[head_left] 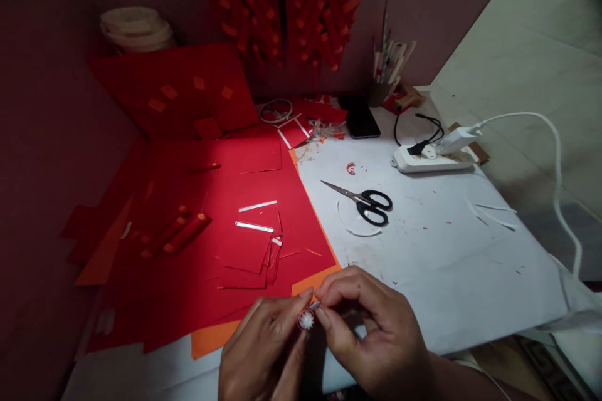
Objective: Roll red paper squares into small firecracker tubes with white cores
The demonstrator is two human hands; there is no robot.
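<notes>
At the table's front edge my left hand [263, 348] is closed around a small roll [306, 319] with a red rim. Its end faces me and shows a white, star-shaped core. My right hand [376, 332] touches the roll's right side, thumb and forefinger pinched on a thin pale edge; whether this is paper or tape I cannot make out. Left of centre, beyond my hands, lie several cut red paper pieces [254, 250] with white strips along their edges. Two finished-looking red paper rolls [188, 232] with orange ends rest farther left on large red sheets [211, 188].
Black-handled scissors [362, 200] lie open on the white table covering [423, 276]. A white power strip [433, 160], a phone [360, 118] and a pen holder [380, 91] stand farther back. Bunches of red rolls [282, 6] hang on the wall.
</notes>
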